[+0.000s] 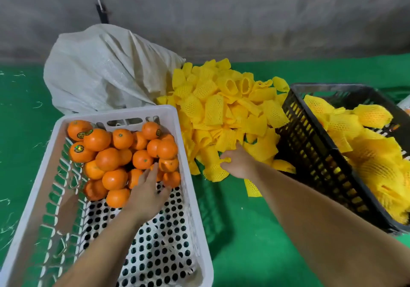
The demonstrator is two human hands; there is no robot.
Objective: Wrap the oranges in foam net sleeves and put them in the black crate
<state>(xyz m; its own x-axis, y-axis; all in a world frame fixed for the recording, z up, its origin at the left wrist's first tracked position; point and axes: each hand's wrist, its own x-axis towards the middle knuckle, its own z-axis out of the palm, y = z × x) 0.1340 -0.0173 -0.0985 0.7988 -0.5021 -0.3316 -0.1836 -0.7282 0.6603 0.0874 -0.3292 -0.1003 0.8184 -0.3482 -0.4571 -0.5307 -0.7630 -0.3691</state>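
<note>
Oranges (115, 151) half gone; black crate (315, 153) filling. Your left hand (146, 195) spreads, right hand (238, 164) pinches a sleeve (216, 172).

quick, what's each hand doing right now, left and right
Left hand: open, fingers spread over the oranges in the white crate, gripping none yet.
Right hand: fingers curled, pinching a foam sleeve at the pile's edge.

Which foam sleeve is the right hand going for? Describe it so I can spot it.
Start at the yellow sleeve pile between the white crate and black crate. At its near edge, the right hand pinches one sleeve, the only one being touched.
</note>
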